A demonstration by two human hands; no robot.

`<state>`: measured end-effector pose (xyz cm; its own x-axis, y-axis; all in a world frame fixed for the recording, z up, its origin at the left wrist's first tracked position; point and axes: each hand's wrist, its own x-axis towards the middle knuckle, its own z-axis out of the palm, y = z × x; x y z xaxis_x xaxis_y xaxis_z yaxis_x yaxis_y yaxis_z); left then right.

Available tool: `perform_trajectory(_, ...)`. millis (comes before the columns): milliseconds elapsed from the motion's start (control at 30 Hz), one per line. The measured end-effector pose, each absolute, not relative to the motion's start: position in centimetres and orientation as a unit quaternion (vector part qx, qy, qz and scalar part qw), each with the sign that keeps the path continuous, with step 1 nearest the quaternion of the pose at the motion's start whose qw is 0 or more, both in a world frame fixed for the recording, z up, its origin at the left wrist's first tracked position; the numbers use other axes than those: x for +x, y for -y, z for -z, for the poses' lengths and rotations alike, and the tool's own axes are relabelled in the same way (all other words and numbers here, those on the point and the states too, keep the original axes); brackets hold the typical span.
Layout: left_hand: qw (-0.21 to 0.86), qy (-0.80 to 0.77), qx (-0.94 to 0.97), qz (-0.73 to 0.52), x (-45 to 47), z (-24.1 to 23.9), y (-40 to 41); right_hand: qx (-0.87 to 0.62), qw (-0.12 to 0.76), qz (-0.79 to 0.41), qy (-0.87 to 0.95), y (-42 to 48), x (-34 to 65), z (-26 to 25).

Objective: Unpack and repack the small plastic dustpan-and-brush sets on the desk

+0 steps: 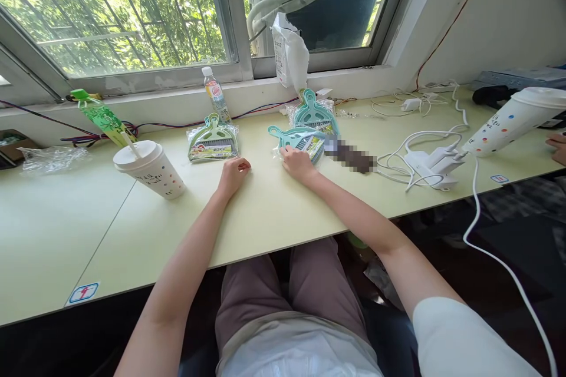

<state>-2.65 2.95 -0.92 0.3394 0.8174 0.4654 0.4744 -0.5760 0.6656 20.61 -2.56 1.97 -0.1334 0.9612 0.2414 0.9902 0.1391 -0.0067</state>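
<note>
My right hand point(298, 164) is closed on the near edge of a small turquoise dustpan and brush set point(312, 144) in clear wrapping, which lies with its handle to the left. Behind it is a second wrapped dustpan and brush set point(315, 115), partly covered by the first. My left hand point(233, 177) rests on the table with its fingers curled in, and I see nothing in it. Just beyond that hand lies a green dustpan and brush set point(213, 142) with a printed label, also wrapped.
On the pale table point(260, 224) a white lidded cup point(154, 171) with a straw stands at left, near a green-capped bottle point(104, 118). Another bottle point(216, 94) is by the sill. White chargers point(435, 165), cables and a second cup point(513, 121) are at right, beside another person's hand point(558, 147).
</note>
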Motion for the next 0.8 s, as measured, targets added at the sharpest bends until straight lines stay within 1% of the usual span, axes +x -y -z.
perform_trajectory(67, 0.253, -0.409, 0.774, -0.412, -2.3, 0.6, -2.5, -0.637, 0.124, 0.062, 0.759, 2.7, 20.5, -2.2)
perform_trajectory(100, 0.293, -0.406, 0.764, -0.408, -2.0, 0.5, -2.2, -0.632, 0.144, 0.055, 0.759, 2.9, 20.4, -2.4)
perform_trajectory(233, 0.543, -0.338, 0.687, -0.344, -0.5, -0.1, -0.5, -0.595, 0.227, 0.023, 0.770, 4.0, 19.1, -2.6)
perform_trajectory(300, 0.619, -0.304, 0.641, -0.337, 0.4, -0.1, 0.3, -0.561, 0.259, 0.002, 0.786, 4.6, 18.1, -2.2)
perform_trajectory(433, 0.656, -0.295, 0.578, -0.386, 1.3, 0.1, 0.9, -0.485, 0.313, -0.072, 0.813, 4.5, 16.8, -1.5)
perform_trajectory(500, 0.661, -0.306, 0.558, -0.397, 1.2, 0.1, 0.6, -0.452, 0.322, -0.124, 0.823, 3.8, 17.3, -1.8)
perform_trajectory(567, 0.660, -0.329, 0.537, -0.411, 0.8, 0.0, 0.0, -0.453, 0.319, -0.149, 0.819, 3.1, 18.7, -2.8)
perform_trajectory(600, 0.656, -0.345, 0.523, -0.421, 0.7, -0.1, -0.3, -0.475, 0.317, -0.140, 0.809, 2.8, 19.9, -3.5)
perform_trajectory(667, 0.644, -0.379, 0.500, -0.438, 0.3, -0.1, -0.8, -0.567, 0.310, -0.069, 0.760, 2.7, 23.1, -4.9)
perform_trajectory(800, 0.631, -0.402, 0.495, -0.441, 0.0, -0.2, -1.1, -0.737, 0.251, 0.004, 0.628, 4.7, 32.0, -6.2)
